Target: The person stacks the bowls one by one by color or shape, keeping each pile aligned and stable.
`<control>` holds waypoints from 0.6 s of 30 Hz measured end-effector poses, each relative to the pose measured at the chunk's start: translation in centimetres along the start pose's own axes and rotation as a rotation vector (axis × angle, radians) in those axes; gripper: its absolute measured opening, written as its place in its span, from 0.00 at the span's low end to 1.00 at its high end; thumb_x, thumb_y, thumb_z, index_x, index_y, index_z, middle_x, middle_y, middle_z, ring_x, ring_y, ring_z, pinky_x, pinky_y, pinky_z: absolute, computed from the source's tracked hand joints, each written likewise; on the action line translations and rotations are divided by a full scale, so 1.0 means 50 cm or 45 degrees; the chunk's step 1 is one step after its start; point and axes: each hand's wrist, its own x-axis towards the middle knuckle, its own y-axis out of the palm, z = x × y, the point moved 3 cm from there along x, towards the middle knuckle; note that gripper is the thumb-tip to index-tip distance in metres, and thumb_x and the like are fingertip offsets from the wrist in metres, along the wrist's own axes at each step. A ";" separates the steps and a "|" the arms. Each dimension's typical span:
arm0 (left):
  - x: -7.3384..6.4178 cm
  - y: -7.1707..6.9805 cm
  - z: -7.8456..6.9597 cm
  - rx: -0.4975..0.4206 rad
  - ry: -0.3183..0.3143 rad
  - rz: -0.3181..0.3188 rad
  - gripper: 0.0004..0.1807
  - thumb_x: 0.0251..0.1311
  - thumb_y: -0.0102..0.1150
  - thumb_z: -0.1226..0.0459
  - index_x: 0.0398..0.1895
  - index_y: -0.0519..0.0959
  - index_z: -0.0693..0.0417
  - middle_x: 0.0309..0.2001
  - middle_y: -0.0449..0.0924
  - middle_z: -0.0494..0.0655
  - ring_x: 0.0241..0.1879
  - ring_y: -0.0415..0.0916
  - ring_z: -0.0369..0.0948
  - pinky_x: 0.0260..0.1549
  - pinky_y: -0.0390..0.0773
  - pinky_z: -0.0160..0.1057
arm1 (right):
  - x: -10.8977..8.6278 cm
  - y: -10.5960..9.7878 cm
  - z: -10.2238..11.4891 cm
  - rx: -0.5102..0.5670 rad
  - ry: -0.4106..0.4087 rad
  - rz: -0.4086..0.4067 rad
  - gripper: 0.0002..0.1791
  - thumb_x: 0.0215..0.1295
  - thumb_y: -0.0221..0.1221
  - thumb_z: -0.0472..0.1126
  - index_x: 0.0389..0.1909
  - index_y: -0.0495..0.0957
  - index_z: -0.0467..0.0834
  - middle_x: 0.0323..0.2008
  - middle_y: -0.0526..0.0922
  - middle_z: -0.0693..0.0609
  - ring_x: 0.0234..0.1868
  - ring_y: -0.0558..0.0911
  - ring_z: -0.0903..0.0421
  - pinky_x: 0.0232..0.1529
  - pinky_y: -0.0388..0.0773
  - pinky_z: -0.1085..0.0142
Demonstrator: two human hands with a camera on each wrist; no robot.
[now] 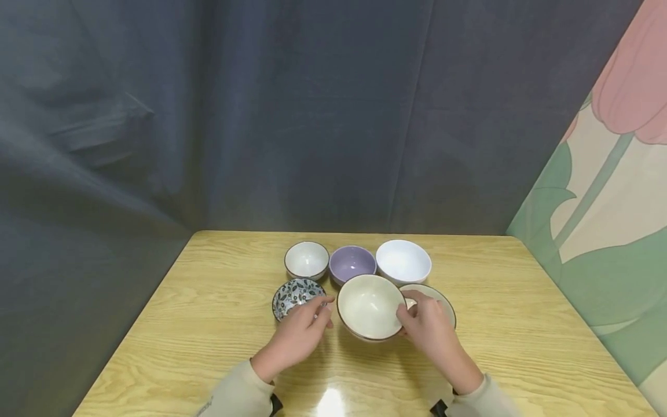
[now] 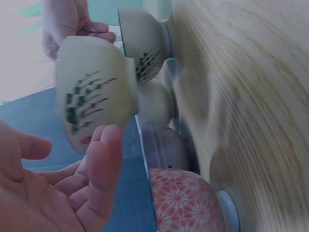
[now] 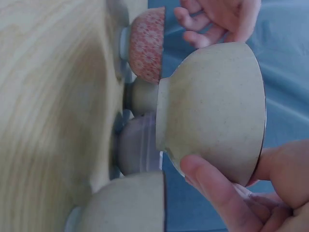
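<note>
While right hand [image 1: 429, 330] grips rim of cream ceramic bowl with dark rim [image 1: 370, 307], bowl sits lifted above light wooden table [image 1: 521, 347], mouth up, foot pointing down, maybe slightly tilted. Left hand [image 1: 302, 333] open beside it, fingers relaxed, near patterned blue-white small bowl [image 1: 294, 295]. Second cream bowl [image 1: 443, 304] just behind right hand.

Table [image 1: 208, 324]: light yellow wood grain. Far row, left to right: white bowl [image 1: 306, 259] with dark rim, lilac bowl [image 1: 352, 263], plain white bowl [image 1: 403, 262]. Near left bowl [image 1: 294, 295]: dark blue-and-white leaf print inside, red-and-white floral outside. Near centre cream bowl [image 1: 370, 306]: dark rim, green brush marks outside.
</note>
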 end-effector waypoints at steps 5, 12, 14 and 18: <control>0.019 0.013 -0.002 -0.079 -0.014 0.013 0.29 0.79 0.36 0.49 0.67 0.70 0.60 0.34 0.84 0.43 0.26 0.76 0.36 0.30 0.74 0.38 | 0.003 -0.028 -0.009 -0.003 -0.009 -0.051 0.18 0.65 0.56 0.31 0.54 0.78 0.29 0.19 0.84 0.50 0.14 0.81 0.58 0.12 0.72 0.70; 0.042 0.033 -0.020 -0.253 -0.003 0.073 0.30 0.78 0.37 0.47 0.68 0.69 0.59 0.37 0.83 0.46 0.25 0.80 0.41 0.27 0.78 0.38 | 0.004 -0.059 -0.033 -0.037 0.026 -0.077 0.20 0.66 0.54 0.32 0.56 0.76 0.26 0.22 0.85 0.47 0.17 0.81 0.60 0.16 0.76 0.70; 0.047 0.039 -0.025 -0.271 0.007 0.083 0.27 0.78 0.39 0.48 0.65 0.71 0.58 0.37 0.83 0.47 0.24 0.79 0.39 0.26 0.79 0.37 | 0.003 -0.067 -0.036 -0.045 0.023 -0.091 0.19 0.66 0.54 0.32 0.55 0.76 0.25 0.22 0.86 0.46 0.17 0.82 0.60 0.16 0.76 0.70; 0.057 0.048 -0.033 -0.290 0.012 0.094 0.24 0.77 0.40 0.49 0.62 0.73 0.56 0.37 0.84 0.46 0.24 0.79 0.38 0.27 0.79 0.37 | 0.003 -0.078 -0.041 -0.065 0.008 -0.112 0.19 0.66 0.54 0.32 0.54 0.76 0.24 0.23 0.86 0.44 0.17 0.82 0.60 0.16 0.76 0.70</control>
